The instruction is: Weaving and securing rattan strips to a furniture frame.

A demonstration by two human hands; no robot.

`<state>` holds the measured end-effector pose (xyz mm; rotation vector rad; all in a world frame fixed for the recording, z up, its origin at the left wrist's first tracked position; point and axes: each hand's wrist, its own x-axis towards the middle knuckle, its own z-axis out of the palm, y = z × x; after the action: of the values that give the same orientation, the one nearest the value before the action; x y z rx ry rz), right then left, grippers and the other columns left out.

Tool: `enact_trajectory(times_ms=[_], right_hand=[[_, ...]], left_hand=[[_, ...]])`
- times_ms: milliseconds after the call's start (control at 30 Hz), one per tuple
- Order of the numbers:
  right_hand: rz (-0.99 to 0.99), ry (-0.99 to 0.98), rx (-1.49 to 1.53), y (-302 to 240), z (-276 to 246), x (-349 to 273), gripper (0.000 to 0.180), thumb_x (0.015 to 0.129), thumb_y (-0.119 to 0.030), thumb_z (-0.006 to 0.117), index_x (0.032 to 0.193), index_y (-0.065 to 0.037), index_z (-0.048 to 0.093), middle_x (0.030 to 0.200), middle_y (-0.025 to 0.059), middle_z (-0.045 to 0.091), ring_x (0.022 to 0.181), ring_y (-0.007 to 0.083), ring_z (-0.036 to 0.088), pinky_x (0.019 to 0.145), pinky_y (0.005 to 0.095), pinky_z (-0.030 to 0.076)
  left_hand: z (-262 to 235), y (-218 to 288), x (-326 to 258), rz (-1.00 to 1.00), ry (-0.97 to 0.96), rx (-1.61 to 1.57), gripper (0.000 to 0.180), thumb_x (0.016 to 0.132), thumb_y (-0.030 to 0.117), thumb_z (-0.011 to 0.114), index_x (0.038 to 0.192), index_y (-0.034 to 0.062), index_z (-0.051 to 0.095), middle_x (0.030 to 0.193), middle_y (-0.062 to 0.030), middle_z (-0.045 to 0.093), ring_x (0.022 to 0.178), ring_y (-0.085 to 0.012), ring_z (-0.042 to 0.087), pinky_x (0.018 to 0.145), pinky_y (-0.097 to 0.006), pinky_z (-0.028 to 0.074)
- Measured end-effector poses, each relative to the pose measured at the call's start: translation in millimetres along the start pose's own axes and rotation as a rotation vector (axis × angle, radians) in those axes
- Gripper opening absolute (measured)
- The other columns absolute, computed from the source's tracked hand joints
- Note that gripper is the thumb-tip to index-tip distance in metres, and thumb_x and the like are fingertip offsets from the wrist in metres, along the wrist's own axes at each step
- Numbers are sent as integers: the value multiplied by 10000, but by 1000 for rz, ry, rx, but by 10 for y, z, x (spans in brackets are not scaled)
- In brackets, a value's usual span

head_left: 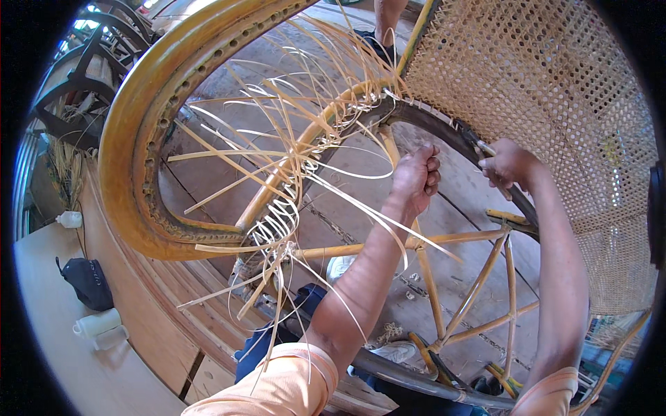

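My right hand (513, 166) is closed around what look like pliers (469, 134), with dark jaws and pale handles. Their jaws are at the dark curved frame rail (444, 126), along the edge of a woven cane panel (513, 76). Over the open middle of the frame, my left hand (416, 177) is held up in a fist. Whatever it may grip is hidden by the fingers. Loose cane strips (291, 132) fan out to its left, wound in places around a yellow-brown pole (263, 197).
A thick varnished loop (128, 132) with a row of holes curves at left. Below it, a wooden bench (163, 312) carries a dark pouch (88, 284) and a white bottle (97, 324). Thin struts (472, 291) cross beneath my arms. Another person's foot (378, 45) stands at the far side.
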<state>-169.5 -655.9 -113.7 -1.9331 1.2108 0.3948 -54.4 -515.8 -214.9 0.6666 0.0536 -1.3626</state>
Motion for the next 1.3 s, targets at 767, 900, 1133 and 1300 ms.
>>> enact_trajectory(times_ms=[767, 900, 1133, 1300], right_hand=[[21, 406, 471, 941, 1699, -1376, 200, 843, -182, 525, 916, -2, 573, 625, 79, 584, 563, 150, 588, 531, 288, 465], [153, 286, 667, 1127, 1898, -2033, 158, 832, -150, 529, 868, 0, 556, 670, 75, 588, 612, 129, 592, 580, 269, 467], [380, 265, 711, 1109, 2092, -2673, 128, 838, -118, 534, 869, 7, 539, 685, 68, 596, 604, 131, 584, 577, 261, 464], [292, 224, 904, 1105, 2176, -3251, 102, 850, -135, 507, 815, -46, 543, 660, 43, 597, 522, 97, 541, 444, 210, 393]], left_hand=[[299, 170, 515, 672, 377, 1406, 416, 819, 375, 563, 807, -39, 592, 762, -253, 603, 779, -403, 605, 666, -449, 466], [377, 115, 433, 691, 438, 1412, 394, 824, 368, 555, 818, -23, 597, 762, -251, 602, 758, -399, 602, 666, -456, 461], [270, 56, 720, 735, 450, 1388, 325, 824, 294, 510, 715, -2, 592, 680, -226, 593, 694, -380, 604, 631, -450, 463], [-134, 125, 321, 1037, 296, 1760, 230, 822, 262, 497, 865, 59, 595, 740, -187, 610, 730, -381, 594, 641, -467, 480]])
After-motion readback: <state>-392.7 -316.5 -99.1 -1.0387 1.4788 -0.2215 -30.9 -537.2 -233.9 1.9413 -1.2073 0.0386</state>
